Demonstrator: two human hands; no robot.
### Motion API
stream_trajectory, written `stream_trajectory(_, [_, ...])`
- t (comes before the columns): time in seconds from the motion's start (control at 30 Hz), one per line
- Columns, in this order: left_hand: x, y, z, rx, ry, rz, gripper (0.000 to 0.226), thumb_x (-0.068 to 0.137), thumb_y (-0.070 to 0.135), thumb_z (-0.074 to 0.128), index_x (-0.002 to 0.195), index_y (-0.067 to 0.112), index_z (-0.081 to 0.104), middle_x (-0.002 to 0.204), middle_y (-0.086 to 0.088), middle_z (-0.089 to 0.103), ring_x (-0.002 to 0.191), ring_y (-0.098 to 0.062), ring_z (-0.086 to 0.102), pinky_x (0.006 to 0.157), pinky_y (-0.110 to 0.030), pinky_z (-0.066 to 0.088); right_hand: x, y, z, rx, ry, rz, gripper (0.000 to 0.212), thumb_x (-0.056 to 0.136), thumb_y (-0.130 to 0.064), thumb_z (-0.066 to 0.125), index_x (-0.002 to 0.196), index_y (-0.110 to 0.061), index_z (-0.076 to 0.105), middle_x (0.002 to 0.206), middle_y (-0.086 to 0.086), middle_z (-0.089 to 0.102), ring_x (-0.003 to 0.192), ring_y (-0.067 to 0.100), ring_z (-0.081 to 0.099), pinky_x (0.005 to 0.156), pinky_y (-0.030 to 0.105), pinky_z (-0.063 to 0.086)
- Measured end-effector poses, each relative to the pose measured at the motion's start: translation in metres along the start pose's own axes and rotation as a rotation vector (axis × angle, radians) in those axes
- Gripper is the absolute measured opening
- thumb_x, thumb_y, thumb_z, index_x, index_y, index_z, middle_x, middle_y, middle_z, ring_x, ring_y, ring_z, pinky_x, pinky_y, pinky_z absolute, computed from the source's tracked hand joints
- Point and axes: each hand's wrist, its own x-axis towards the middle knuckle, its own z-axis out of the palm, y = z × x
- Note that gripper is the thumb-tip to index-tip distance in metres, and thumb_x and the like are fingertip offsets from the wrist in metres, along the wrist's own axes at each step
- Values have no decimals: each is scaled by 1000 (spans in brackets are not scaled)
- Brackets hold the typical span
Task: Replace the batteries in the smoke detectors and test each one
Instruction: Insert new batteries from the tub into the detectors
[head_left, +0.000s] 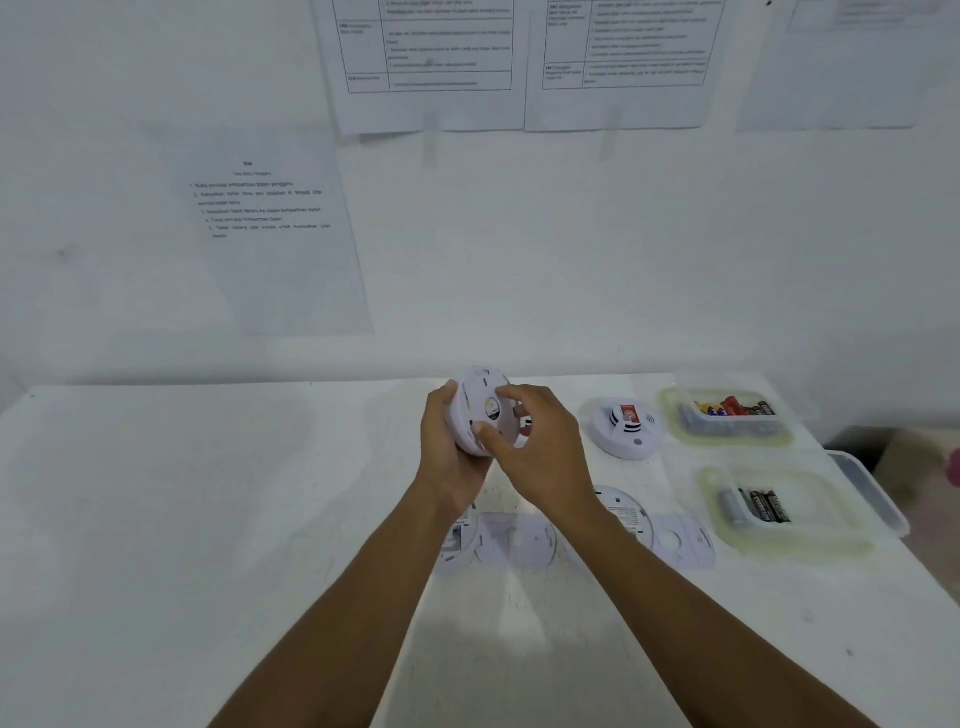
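Above a white table (208, 519) standing against a white wall hung with printed paper sheets (275, 228), a round white plastic smoke detector (480, 410) is being held clear of the surface. It is being clasped at the rim by the left hand (447, 457) and pinched on its back face by the grip of the right hand (540, 447). The battery bay is judged to be being opened or closed, so a steady twist is being called for next, or a cell from the clear plastic tub of mixed batteries (727, 415). Set-down room is being crowded by a second white detector (628, 428), a clear tub of black batteries (763, 506) and loose round white plates (519, 540) lying beneath the forearms.
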Motion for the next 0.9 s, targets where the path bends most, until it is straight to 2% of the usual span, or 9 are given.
stream_trajectory(0.13, [-7,-10,4,7,18,-12,60,97,51,38,132,7,59,114,-15,67,101,-26,66,86,-35,56,-7,1,-8,-31,-5,4,53,77,-39,75,125,-24,58,123,-6,61,107,14,60,91,39,54])
stream_trajectory(0.23, [-11,-14,7,29,18,-2,59,97,51,38,129,7,61,113,-15,67,102,-27,65,83,-35,57,-13,0,-12,-71,4,-3,55,74,-39,74,123,-24,55,119,-5,62,106,15,58,87,36,54])
stream_trajectory(0.4, [-15,-15,8,113,12,7,59,99,52,37,129,7,61,117,-14,67,107,-27,64,91,-38,52,-21,-4,-15,-151,-24,-54,50,77,-38,67,123,-24,54,114,-4,63,104,13,56,87,31,51])
stream_trajectory(0.5, [-16,-8,3,128,9,-8,53,98,52,36,117,12,66,109,-10,71,100,-22,68,91,-36,51,-17,-9,-18,-193,-43,-136,32,84,-28,58,115,-18,60,96,0,68,86,16,62,75,33,53])
stream_trajectory(0.6, [-14,7,-14,61,23,25,54,96,52,38,121,12,63,119,-12,68,106,-26,65,99,-44,45,0,-4,-21,-41,11,-142,15,91,-15,52,99,-12,65,69,1,63,60,11,55,57,27,43])
stream_trajectory(0.67, [-13,22,-27,-21,62,43,53,98,51,37,121,12,63,122,-14,68,111,-29,63,104,-47,42,16,8,-20,-5,-17,-148,19,95,-7,51,101,-10,69,76,3,67,69,12,60,63,27,47])
stream_trajectory(0.77, [-13,41,-52,-97,124,66,51,97,50,40,121,11,63,121,-16,65,113,-32,59,105,-48,41,34,22,-7,-159,-215,-155,25,93,-2,54,107,-9,73,97,6,74,86,18,66,78,26,49])
stream_trajectory(0.83, [-13,49,-67,-131,157,61,52,96,51,42,123,11,61,126,-17,62,119,-35,55,103,-48,43,43,27,7,-292,-325,-161,24,93,-5,57,107,-14,74,99,3,75,91,17,68,75,21,43])
stream_trajectory(0.9, [-14,54,-78,-156,168,55,57,93,51,46,132,11,57,130,-18,59,127,-39,50,100,-47,48,52,30,22,-413,-370,-170,23,94,-11,56,106,-20,74,98,1,75,95,17,68,82,30,44])
